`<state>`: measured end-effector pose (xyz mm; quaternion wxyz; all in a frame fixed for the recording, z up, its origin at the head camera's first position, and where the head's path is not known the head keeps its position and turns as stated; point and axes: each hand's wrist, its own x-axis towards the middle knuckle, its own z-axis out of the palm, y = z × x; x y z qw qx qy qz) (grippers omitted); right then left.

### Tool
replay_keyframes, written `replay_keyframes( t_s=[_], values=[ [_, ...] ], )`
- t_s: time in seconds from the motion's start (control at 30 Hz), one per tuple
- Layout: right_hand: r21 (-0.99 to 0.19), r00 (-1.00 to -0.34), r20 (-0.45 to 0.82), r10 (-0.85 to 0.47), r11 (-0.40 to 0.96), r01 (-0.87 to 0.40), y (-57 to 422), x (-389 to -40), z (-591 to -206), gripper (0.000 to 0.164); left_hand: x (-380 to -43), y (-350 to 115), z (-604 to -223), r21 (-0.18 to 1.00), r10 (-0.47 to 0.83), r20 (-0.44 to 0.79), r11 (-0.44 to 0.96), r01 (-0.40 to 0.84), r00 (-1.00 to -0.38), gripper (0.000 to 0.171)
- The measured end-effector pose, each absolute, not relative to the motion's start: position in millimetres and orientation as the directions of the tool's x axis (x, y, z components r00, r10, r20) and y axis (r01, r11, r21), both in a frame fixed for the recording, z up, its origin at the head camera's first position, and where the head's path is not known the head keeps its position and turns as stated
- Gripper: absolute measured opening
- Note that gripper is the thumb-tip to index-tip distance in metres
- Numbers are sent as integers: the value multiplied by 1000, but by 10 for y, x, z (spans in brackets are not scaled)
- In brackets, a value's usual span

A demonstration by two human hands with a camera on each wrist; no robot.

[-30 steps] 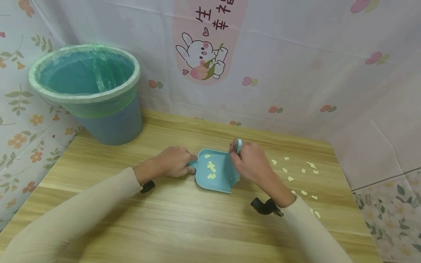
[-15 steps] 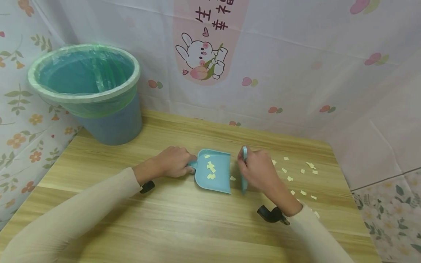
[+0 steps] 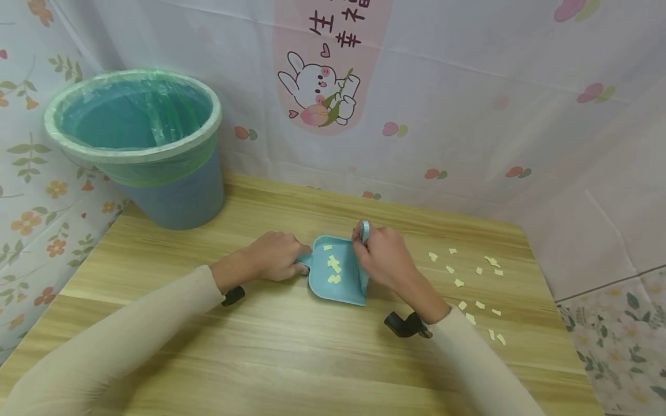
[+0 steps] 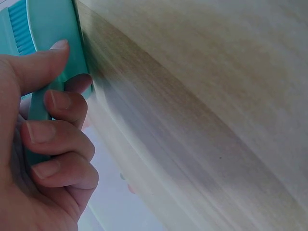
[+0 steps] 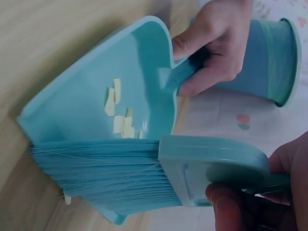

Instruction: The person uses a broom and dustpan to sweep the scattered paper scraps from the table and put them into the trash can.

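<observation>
Wood-grain desk (image 3: 291, 358) under everything, pale yellow-brown with long streaks. Next down is the bin (image 3: 177, 199), tapered blue plastic with a crinkly green see-through liner (image 3: 166, 167) folded over the rim. It's at the far left, so the left hand (image 3: 277, 256) is the nearer one.

That hand has its fingers wrapped round the handle of the pan (image 3: 348, 260), which is smooth light-blue plastic, rounded at the back with raised sides. Handle points left, mouth faces right, flat on the desk roughly between the hands.

The right hand (image 3: 387, 254) grips the brush (image 5: 168, 168), same blue plastic. Big thing from where I'm sitting: the brush stands crosswise to the pan's handle, its long fine bristles (image 5: 106, 173) lined up along the mouth. Whether they actually touch the pan, I can't tell.

Smallest are the scraps, flat, pale yellow and ragged, looks like paper. A little cluster (image 3: 334, 263) lies in the pan; the loose ones (image 3: 459, 282) are scattered over the desk to the right, past the right hand.
</observation>
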<state>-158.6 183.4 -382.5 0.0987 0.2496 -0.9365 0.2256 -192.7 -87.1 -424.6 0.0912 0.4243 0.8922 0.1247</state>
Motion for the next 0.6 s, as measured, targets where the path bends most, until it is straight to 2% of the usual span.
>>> replay_keyframes(
  t_s=[0.27, 0.43, 0.6],
  values=[
    [-391, -832, 320, -452, 737, -551, 1657, -1643, -3792, 18, -1932, -883, -4250, 300, 788, -44, 597, 744, -615, 24],
    [-441, -853, 281, -440, 731, -522, 1638, -1657, -3742, 20, -1932, -884, -4260, 297, 788, -40, 597, 745, -615, 24],
    [-467, -869, 290, -402, 733, -495, 1825, -1682, -3689, 19, -1934, -879, -4262, 302, 785, -48, 601, 740, -618, 25]
  ],
)
